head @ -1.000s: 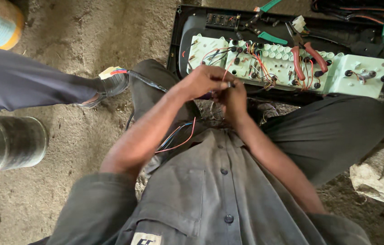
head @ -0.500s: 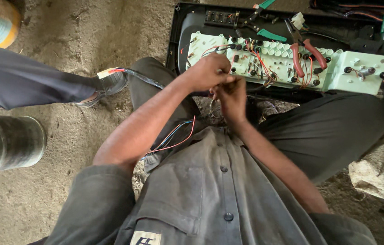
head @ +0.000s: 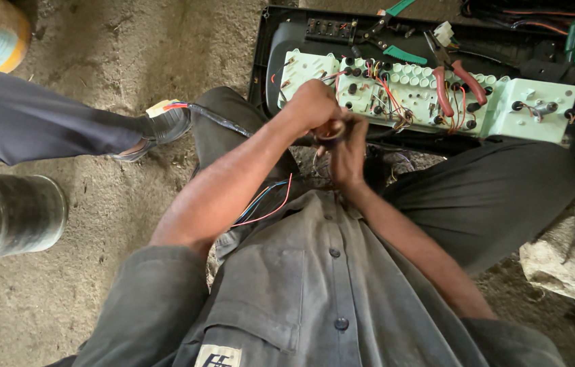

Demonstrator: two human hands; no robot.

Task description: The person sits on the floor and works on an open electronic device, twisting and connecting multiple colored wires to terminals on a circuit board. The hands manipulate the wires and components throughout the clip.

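Your left hand and right hand meet, both pinched shut on thin wires, apparently. The wires run down toward your lap; the pale green panel lies just beyond.

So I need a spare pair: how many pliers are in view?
2: red-handled pliers on the pale green panel, green-handled pliers on the black casing behind it; more may be hidden.

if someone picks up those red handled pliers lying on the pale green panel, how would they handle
The red-handled pliers probably feel stiff and heavy for their size, looking like metal. Their handles are splayed, so they may swing at the pivot. Lying flat on the pale green panel, they seem unlikely to roll.
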